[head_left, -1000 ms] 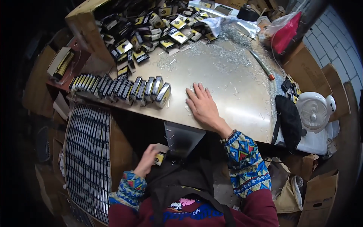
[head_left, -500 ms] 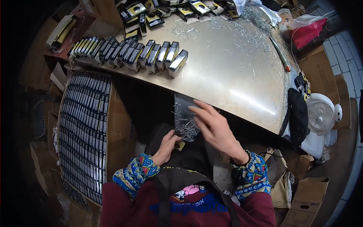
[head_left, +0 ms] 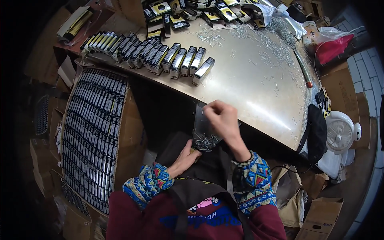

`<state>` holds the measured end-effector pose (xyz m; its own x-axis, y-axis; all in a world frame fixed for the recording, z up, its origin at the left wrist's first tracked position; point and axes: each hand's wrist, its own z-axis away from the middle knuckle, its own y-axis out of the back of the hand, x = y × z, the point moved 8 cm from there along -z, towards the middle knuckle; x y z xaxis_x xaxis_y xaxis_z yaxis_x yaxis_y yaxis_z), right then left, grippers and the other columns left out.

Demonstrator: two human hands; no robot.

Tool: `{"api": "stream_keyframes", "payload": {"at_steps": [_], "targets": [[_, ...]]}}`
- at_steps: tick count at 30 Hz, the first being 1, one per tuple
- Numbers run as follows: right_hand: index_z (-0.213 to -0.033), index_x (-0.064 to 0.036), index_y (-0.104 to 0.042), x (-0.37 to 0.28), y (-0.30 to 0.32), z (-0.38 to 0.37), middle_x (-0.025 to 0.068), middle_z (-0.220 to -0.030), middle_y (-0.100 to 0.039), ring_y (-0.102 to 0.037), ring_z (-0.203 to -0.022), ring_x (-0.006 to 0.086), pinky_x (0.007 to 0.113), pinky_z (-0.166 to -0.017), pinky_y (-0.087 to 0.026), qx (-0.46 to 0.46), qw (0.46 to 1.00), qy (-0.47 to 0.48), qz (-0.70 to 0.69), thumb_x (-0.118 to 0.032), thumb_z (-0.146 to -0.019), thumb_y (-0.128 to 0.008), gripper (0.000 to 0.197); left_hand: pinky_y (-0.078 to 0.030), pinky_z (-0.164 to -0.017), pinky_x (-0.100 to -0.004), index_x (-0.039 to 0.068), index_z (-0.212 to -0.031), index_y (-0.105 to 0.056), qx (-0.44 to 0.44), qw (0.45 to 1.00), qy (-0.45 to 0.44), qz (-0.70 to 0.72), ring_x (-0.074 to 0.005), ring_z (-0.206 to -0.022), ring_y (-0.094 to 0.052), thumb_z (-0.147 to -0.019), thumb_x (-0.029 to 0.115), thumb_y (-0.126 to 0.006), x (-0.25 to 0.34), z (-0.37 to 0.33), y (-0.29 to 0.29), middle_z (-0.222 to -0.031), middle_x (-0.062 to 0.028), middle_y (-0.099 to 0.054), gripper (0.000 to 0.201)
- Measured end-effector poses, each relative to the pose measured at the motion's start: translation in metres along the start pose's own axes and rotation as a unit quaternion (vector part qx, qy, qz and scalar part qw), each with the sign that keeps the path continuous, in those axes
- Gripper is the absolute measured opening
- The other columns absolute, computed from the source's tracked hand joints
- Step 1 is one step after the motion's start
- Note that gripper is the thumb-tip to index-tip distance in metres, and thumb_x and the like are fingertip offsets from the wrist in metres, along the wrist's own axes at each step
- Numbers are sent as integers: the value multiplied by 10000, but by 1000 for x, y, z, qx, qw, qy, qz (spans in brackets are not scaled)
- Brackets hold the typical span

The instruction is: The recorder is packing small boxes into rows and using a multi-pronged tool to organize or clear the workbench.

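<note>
Apparently the step in hand is filling: my left hand point(head_left: 184, 160) keeps a small carton point(head_left: 195, 151) at the lower lip of the grey metal chute point(head_left: 200, 124), where loose metal pins point(head_left: 206, 143) lie heaped. The carton sits at about 8 o'clock from that heap, just beside it, mostly hidden by the hand, so I cannot tell what is inside. My left fingers are closed around it. My right hand point(head_left: 222, 120) hangs at 1 o'clock from the heap, above the chute, its fingers curled in toward the palm; the tips are out of sight, so I cannot tell how tightly they close or whether they grip any pins. By my judgement, the next move calls for a steady carton at the lip and the right fingers down at the pins. At 11 o'clock, a row of upright cartons point(head_left: 205, 71) stands on the bench point(head_left: 240, 90); at 9 o'clock, a cardboard box point(head_left: 132, 132) is packed with more.
</note>
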<state>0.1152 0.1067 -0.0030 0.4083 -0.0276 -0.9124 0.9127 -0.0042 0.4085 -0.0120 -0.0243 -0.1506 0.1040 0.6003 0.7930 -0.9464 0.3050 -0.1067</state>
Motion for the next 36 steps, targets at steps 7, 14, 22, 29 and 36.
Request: {"api": "stream_keyframes", "payload": {"at_steps": [7,14,22,29,36], "targets": [[-1055,-19,-621,-11,50,21,112,-695,-603,-601,-556,183,315,-487,-480,111,972,142,149,-135,-912,-626,184,-480,-779,-346,-37,-1384,-258,5,994,-72,-82,-231,-888,-604,-791,178,-693,12,3,-1,-1023,-161,-610,766],[-1137,-63,-585,31,-29,104,135,-1050,-574,-642,-725,370,423,-592,-540,-233,939,124,222,-120,-861,-626,284,-437,-883,-466,-10,-1302,-320,114,927,-193,-300,-423,-1015,-578,-717,179,-768,27,5,-4,-1140,-239,-569,760],[-1214,-9,-573,28,-37,116,201,-1263,-565,-659,-922,392,393,-722,-569,-279,942,144,116,-112,-880,-629,354,-457,-862,-492,-17,-1264,-378,61,941,-217,-252,-452,-1013,-560,-679,135,-772,3,3,6,-1105,-244,-561,721],[-1150,32,-642,10,21,79,132,-986,-699,-696,-719,152,241,-630,-539,-204,979,-1,-30,-69,-930,-610,244,-485,-852,-356,17,-1406,-342,82,918,-354,-160,-304,-960,-586,-653,54,-767,62,45,21,-1091,-157,-542,865],[-1130,34,-653,-1,32,73,117,-940,-709,-676,-707,124,229,-621,-530,-142,990,24,-3,-83,-907,-647,252,-467,-889,-334,14,-1438,-322,123,891,-405,-162,-256,-990,-579,-670,53,-768,107,34,7,-1179,-151,-546,888]]}}
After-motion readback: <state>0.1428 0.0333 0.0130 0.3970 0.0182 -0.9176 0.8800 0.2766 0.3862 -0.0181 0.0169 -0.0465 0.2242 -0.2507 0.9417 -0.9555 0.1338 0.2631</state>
